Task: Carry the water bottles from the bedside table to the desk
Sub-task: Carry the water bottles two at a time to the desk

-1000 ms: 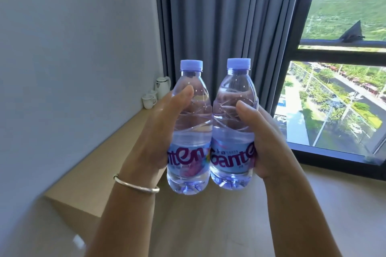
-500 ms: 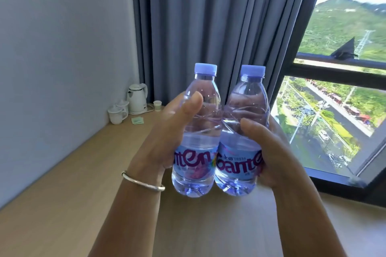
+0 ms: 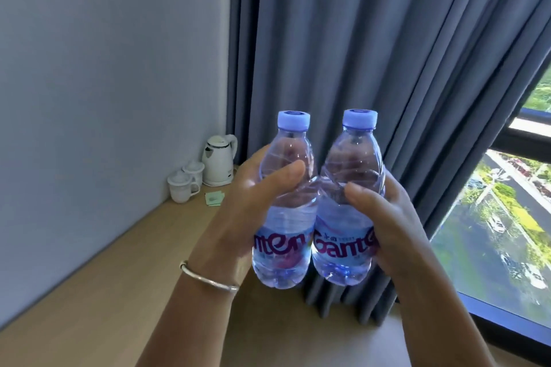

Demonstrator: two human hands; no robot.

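Two water bottles are held up side by side, upright and touching, above the wooden desk (image 3: 98, 283). The left bottle (image 3: 286, 217) is gripped by the left hand (image 3: 238, 217), the thumb curled across its clear upper body and the fingers wrapped round behind. The right bottle (image 3: 347, 217) is gripped the same way by the right hand (image 3: 387, 217), thumb laid over the front, fingers hidden behind. Both blue caps are seen screwed on, and purple lettering is shown on both labels. A silver bangle (image 3: 208, 278) is worn on the left wrist.

Neither bottle is set down: both bases are held clear of the desk top. At the far corner of the desk, against the wall, a white kettle (image 3: 219, 159) is seen, with two lidded white cups (image 3: 186, 180) just beside it and a small green packet (image 3: 214, 198) lying near them. Grey curtains (image 3: 372, 39) are hung behind the bottles, and a window (image 3: 507, 217) is seen at the right, with a street and trees far below.
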